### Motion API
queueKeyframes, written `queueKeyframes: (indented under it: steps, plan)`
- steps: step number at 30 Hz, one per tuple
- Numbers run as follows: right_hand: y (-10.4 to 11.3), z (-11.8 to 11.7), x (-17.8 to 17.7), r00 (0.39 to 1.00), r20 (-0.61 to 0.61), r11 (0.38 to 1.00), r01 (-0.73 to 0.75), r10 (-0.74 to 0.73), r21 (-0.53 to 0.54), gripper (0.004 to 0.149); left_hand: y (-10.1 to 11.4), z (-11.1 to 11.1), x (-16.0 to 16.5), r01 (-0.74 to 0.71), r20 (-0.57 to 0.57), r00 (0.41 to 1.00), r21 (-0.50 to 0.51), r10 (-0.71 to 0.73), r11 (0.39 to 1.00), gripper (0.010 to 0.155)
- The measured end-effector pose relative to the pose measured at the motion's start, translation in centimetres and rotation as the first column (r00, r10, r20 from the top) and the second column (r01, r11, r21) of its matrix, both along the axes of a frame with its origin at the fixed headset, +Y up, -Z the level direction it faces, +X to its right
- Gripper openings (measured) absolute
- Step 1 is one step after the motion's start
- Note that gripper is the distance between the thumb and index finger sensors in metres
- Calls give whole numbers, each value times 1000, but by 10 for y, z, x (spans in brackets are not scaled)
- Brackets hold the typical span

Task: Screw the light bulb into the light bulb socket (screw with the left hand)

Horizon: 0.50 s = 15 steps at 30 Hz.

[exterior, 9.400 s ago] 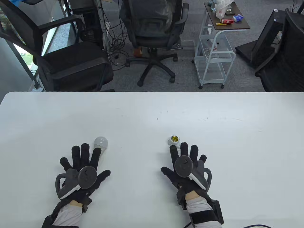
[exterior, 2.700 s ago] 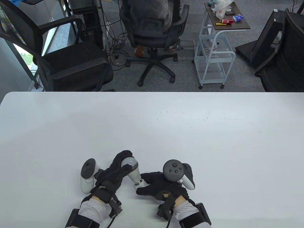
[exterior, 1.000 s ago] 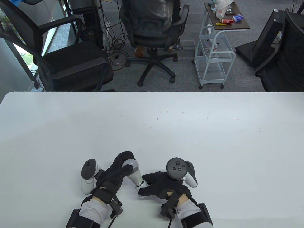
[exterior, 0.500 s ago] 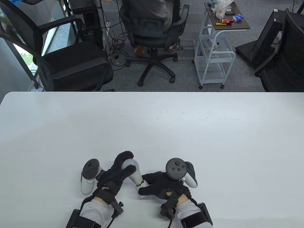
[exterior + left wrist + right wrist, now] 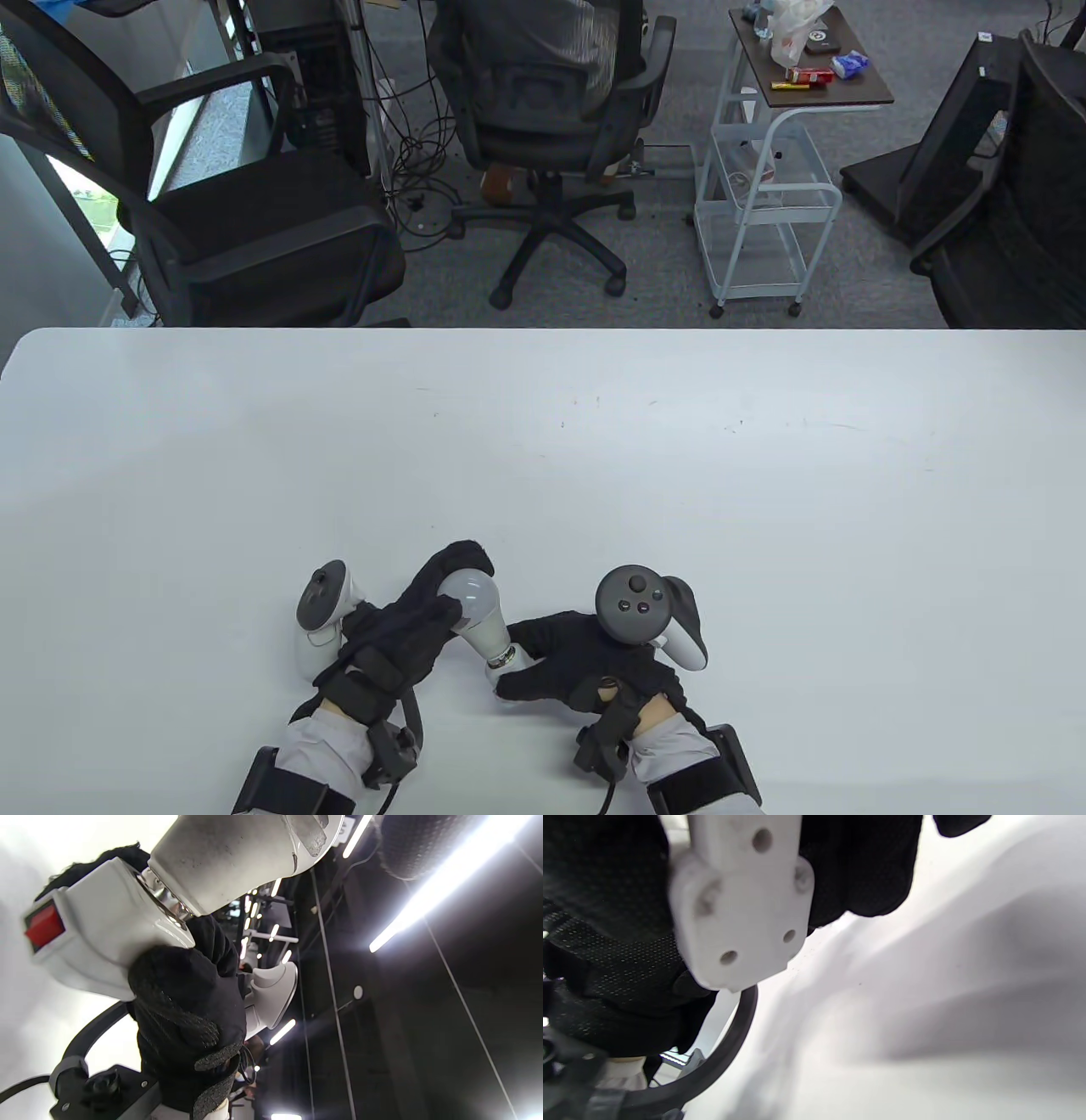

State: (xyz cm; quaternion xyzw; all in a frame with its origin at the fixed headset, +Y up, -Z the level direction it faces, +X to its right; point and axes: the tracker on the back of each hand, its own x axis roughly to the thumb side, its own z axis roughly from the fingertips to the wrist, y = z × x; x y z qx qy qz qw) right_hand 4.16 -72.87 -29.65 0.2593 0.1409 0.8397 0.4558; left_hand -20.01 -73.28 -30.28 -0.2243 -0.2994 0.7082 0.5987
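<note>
**Bulb's in the threads, now just don't cross-thread it**

Left hand (image 5: 399, 632) is wrapped around the light bulb (image 5: 477, 604); right hand (image 5: 585, 666) grips the white socket (image 5: 97, 938) low over the tabletop (image 5: 543, 441), near the front edge; metal base (image 5: 502, 654) already sits in the socket mouth. My take: keep bulb and socket in line, turn gently, regrip often, right hand holds dead steady; versus half a second ago the left wrist has rolled, its tracker (image 5: 321, 615) tipped over, bulb barely shifted.
</note>
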Motion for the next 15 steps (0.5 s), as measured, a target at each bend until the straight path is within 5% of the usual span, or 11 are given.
queueKeyframes:
  steps: [4,8,11,15]
  plan:
    - [2,2,-2,998,25,998,-54,54,38,62,4,3,-2,239,-199,954,61,-223,969,78]
    - [3,2,-1,998,35,997,-54,52,49,62,6,3,-4,199,-260,949,65,-176,978,71]
    - [1,-1,1,1000,1,1000,6,-6,25,62,4,1,-4,47,-170,985,77,-33,996,71]
    - [-11,-6,3,974,-115,971,178,-197,-159,62,1,-1,4,-160,6,987,1,160,987,76]
